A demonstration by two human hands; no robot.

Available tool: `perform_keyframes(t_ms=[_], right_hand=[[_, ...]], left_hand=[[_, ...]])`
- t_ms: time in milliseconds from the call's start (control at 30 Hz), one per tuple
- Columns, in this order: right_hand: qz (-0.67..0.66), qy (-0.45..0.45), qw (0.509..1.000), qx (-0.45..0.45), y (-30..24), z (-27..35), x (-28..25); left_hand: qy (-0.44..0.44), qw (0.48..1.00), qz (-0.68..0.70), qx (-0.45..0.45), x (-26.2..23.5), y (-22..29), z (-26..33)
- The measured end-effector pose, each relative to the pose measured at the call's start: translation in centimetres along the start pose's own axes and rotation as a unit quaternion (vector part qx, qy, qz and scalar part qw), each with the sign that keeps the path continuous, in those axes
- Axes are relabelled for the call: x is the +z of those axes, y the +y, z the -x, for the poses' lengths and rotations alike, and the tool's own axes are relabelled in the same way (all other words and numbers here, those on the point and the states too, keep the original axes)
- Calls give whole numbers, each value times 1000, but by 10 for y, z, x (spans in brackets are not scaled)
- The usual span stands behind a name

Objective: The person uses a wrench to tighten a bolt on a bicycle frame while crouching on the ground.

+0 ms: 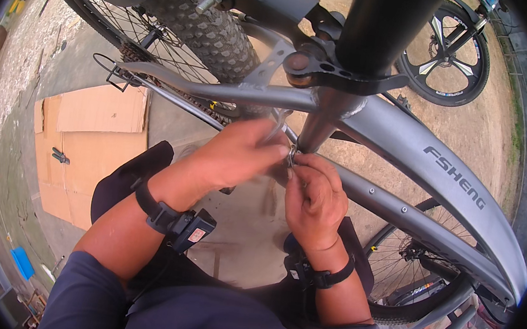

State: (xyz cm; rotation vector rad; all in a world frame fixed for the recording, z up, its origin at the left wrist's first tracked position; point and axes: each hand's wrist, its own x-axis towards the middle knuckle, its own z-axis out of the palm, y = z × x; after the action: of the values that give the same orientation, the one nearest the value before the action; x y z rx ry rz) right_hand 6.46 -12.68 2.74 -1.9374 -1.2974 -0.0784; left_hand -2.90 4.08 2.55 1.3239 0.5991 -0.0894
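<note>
To your left, note the flattened cardboard [94, 180] and blue object [22, 263]; ahead right, you see another bicycle's black wheel [444, 53].

Grey ground [238, 225], flattened tan cardboard [95, 164] on it, dark tool [60, 156], perhaps pliers, atop the cardboard

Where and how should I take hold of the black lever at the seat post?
Take the black lever by its tapered tip, probably from the right: its thick, rounded end sits at the left, and it crosses the seat post so the tip juts past.
</note>
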Motion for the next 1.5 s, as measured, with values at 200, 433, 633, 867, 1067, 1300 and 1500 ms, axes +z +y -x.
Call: perform_keyframes(t_ms=[200,433,633,867,1067,1300,1500], right_hand=[[-15,25,999,23,-5,4,5],[-14,0,999,29,-9,5,4],[-34,10,998,46,-11,5,6],[-37,10,998,56,-14,4,4],[-43,13,998,47,-12,3,3],[-33,14,997,61,-10,3,-1],[-40,25,997,67,-9,3,0]], left_hand=[[-15,998,68,-11,4,2,2],[-32,990,127,-52,3,3,1],[-34,990,127,-52,3,6,1],[-20,992,114,-53,6,8,1],[-15,992,110,-68,9,16,4],[-11,995,82,-63,11,22,4],[-20,995,71,-70,9,17,-2]])
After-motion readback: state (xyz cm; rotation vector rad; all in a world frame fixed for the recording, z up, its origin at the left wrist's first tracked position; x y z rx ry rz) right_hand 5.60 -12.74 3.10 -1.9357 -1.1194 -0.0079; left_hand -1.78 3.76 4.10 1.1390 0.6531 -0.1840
